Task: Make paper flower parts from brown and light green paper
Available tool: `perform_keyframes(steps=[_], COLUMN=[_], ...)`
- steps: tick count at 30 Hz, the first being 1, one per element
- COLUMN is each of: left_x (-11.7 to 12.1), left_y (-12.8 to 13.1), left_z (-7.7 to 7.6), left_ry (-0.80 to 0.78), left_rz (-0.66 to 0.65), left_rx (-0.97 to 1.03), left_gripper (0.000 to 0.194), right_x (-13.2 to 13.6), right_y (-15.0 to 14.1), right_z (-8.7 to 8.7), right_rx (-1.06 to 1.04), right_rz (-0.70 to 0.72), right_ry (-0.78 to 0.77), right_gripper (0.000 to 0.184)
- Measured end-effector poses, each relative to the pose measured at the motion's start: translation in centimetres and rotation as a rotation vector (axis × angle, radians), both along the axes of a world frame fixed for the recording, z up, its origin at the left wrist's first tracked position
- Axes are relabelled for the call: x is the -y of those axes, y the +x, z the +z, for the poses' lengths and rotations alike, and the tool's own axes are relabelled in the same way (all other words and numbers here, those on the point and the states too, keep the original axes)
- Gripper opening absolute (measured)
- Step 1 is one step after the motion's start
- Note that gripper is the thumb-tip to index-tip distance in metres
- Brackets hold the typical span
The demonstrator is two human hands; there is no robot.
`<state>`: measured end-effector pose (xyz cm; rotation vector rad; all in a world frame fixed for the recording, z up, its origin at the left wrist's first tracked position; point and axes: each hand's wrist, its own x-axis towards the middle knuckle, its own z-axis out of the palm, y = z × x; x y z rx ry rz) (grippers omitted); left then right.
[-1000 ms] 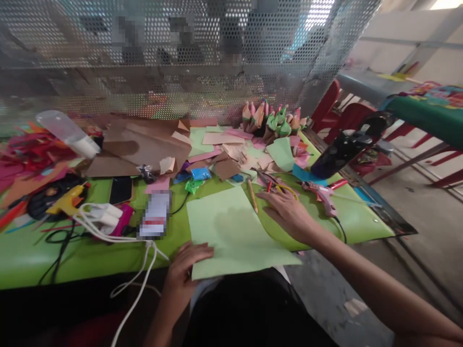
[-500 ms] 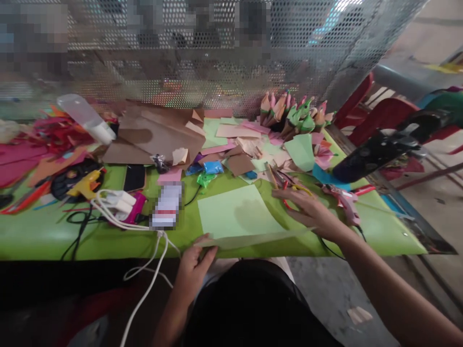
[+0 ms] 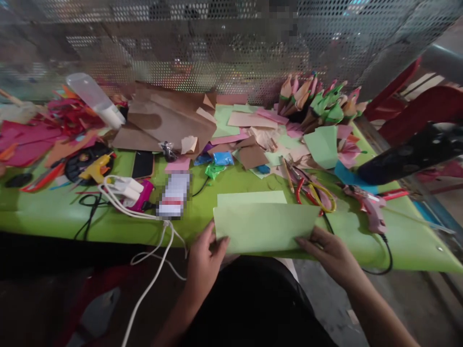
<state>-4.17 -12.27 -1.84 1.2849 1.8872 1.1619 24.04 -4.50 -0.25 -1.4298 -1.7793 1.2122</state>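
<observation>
A light green sheet of paper is held tilted up at the table's front edge. My left hand pinches its left side, thumb on the near face. On the right side, my right hand grips it the same way, with the fingers partly hidden behind the paper. Another pale green paper edge shows just behind the held sheet, mostly covered by it. Red-handled pliers and yellow-handled scissors lie beyond my right hand, near a pencil.
On the green table stand a phone with white cables, a pink glue gun, a yellow glue gun and a dark bottle. Brown paper, paper scraps and paper cones line the back, before a perforated metal panel.
My right hand has moved from beside the pliers and scissors to the sheet's right side. The sheet, seen nearly edge-on before, now faces me. The view has shifted slightly.
</observation>
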Motion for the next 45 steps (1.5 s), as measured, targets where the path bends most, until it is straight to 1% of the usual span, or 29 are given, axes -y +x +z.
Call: perform_keyframes(steps=[1, 2, 4, 5, 6, 7, 8, 11, 13, 16, 19, 29, 35, 42, 45], left_x=[0.0, -0.1, -0.4, -0.6, -0.8, -1.0, -1.2, -1.8, -2.2, -2.7, -3.0, -3.0, -3.2, -3.4, -3.7], left_y=[-0.1, -0.1, -0.2, -0.2, -0.2, -0.2, -0.2, -0.3, -0.3, -0.4, -0.4, 0.0, 0.0, -0.5, -0.9], left_z=[-0.2, -0.4, -0.4, -0.4, -0.3, -0.2, -0.1, 0.2, 0.3, 0.4, 0.4, 0.6, 0.8, 1.0, 0.9], left_ry=[0.016, 0.029, 0.057, 0.08, 0.108, 0.135, 0.156, 0.177, 0.165, 0.134, 0.115, 0.08, 0.058, 0.124, 0.152], left_rz=[0.017, 0.018, -0.016, -0.036, -0.053, -0.071, -0.088, -0.127, -0.143, -0.16, -0.172, -0.16, -0.161, -0.196, -0.226], left_rx=[-0.098, -0.197, -0.373, -0.443, -0.5, -0.547, -0.588, -0.672, -0.699, -0.73, -0.753, -0.737, -0.732, -0.751, -0.761], left_gripper=[0.053, 0.058, 0.062, 0.06, 0.057, 0.054, 0.05, 0.04, 0.035, 0.031, 0.03, 0.027, 0.026, 0.024, 0.024], right_x=[0.2, 0.3, 0.5, 0.5, 0.5, 0.4, 0.4, 0.0, -0.2, -0.5, -0.7, -0.5, -0.5, -0.8, -0.9], right_y=[-0.3, -0.5, -0.7, -0.8, -0.9, -0.9, -0.9, -0.9, -0.9, -0.9, -0.8, -0.5, -0.5, -1.0, -1.3], right_z=[-0.4, -0.8, -1.5, -1.8, -2.0, -2.2, -2.3, -2.4, -2.4, -2.6, -2.8, -3.4, -3.2, -2.7, -2.5], right_rx=[0.012, 0.03, 0.074, 0.098, 0.125, 0.155, 0.187, 0.282, 0.318, 0.357, 0.371, 0.366, 0.376, 0.408, 0.414], right_rz=[-0.046, -0.089, -0.159, -0.184, -0.198, -0.195, -0.173, -0.052, -0.001, 0.017, 0.025, 0.04, 0.03, 0.03, 0.011], right_ry=[0.024, 0.05, 0.114, 0.158, 0.209, 0.259, 0.304, 0.414, 0.479, 0.557, 0.591, 0.625, 0.642, 0.661, 0.633], right_gripper=[0.028, 0.03, 0.048, 0.057, 0.063, 0.063, 0.059, 0.035, 0.028, 0.026, 0.026, 0.033, 0.035, 0.034, 0.034])
